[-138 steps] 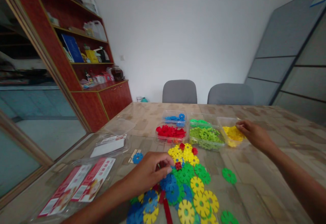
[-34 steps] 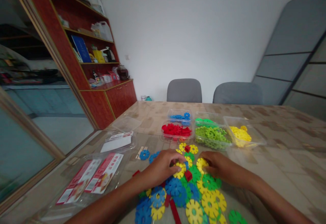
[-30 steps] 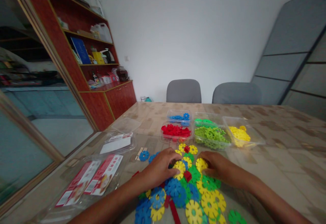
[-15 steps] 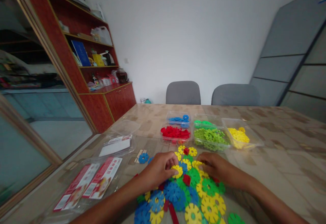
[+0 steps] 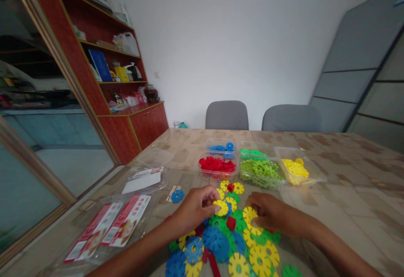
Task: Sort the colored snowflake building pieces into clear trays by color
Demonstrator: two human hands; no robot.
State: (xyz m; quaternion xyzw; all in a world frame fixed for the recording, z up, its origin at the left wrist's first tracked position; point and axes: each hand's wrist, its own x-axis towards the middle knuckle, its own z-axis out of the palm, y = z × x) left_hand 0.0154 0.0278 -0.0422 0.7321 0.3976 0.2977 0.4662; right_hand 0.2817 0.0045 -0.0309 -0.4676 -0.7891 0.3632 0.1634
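My left hand (image 5: 202, 203) pinches a yellow notched plastic disc (image 5: 221, 208) between thumb and fingers, just above the pile. My right hand (image 5: 267, 213) is closed on yellow notched discs (image 5: 251, 219) that appear linked, though its fingers partly cover them. Under and between both hands lies a loose spread of notched discs: blue ones (image 5: 213, 238), green ones (image 5: 239, 220) and further yellow ones (image 5: 260, 260). Small red pieces (image 5: 231, 224) sit among them, and a red strip (image 5: 213, 264) lies at the near side.
Behind the pile stand clear trays with red pieces (image 5: 217, 164), light green pieces (image 5: 261, 170), yellow pieces (image 5: 296, 170) and blue pieces (image 5: 221, 148). Leftward lie clear lids with red-and-white labels (image 5: 126, 222) and a lone blue disc (image 5: 177, 196). Two grey chairs (image 5: 227, 115) face the table.
My left hand has raised its yellow disc slightly and tilted it flatter. My right hand has shifted a little right and down, turning its yellow discs upright into clearer view.
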